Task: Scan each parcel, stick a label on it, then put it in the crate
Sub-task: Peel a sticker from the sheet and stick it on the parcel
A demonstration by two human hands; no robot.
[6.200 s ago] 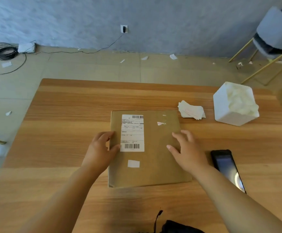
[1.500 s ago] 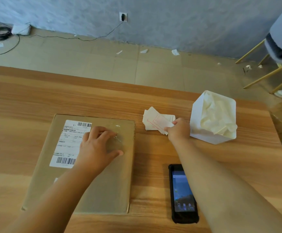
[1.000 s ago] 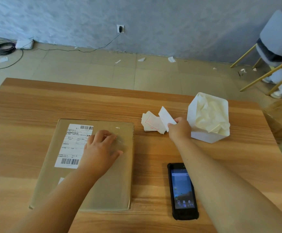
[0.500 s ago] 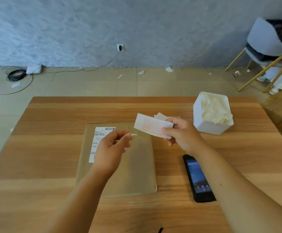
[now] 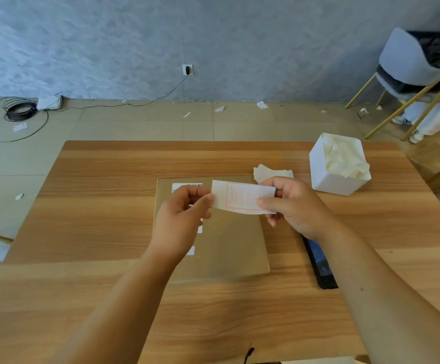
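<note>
— Wooden table (image 5: 108, 232), grey wall behind. Flat brown parcel (image 5: 234, 245) lies mid-table, printed side up. Which step are we on?
— Labelling, we judge. Our left hand (image 5: 179, 216) pinches the left edge of a white label (image 5: 242, 197) with red print. Our right hand (image 5: 295, 206) pinches its right end, thumb on the near face. We hold it in the air above the parcel's far half, not touching.
— Backing peeled?
— Cannot tell. We would part one corner first and keep the sticky face off our fingers.
— Placement?
— Bare cardboard to the right of the shipping slip (image 5: 187, 185), clear of its barcode. We lay one edge down, then smooth across to avoid creases.
— Other kit?
— Spare label pile (image 5: 271, 173) and white box (image 5: 337, 179) beyond. Dark handset (image 5: 321, 269) lies right of the parcel, partly under the forearm. No crate in sight.
</note>
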